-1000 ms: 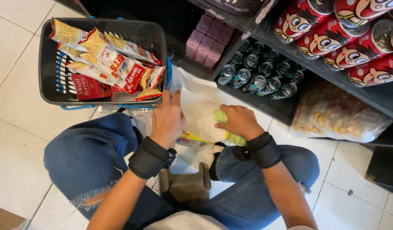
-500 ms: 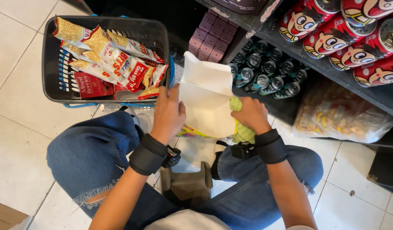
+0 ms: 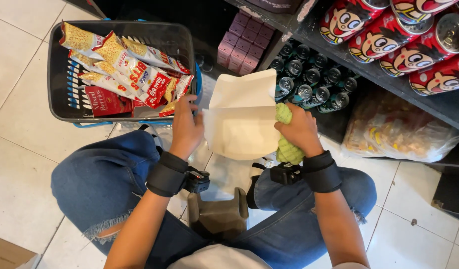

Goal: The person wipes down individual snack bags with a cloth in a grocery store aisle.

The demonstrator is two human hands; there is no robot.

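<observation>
A pale bag (image 3: 242, 119) stands between the hands, its left edge pinched by the left hand (image 3: 186, 125), its right edge against the right hand (image 3: 300, 130). That hand's fingers also clutch a green cloth (image 3: 287, 144). The bag is creased, its top flap folded; its contents are hidden.

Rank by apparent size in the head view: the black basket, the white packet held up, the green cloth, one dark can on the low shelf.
1. black basket
2. white packet, held nearer the camera, so its true size is unsure
3. green cloth, partly hidden by the right hand
4. dark can
</observation>
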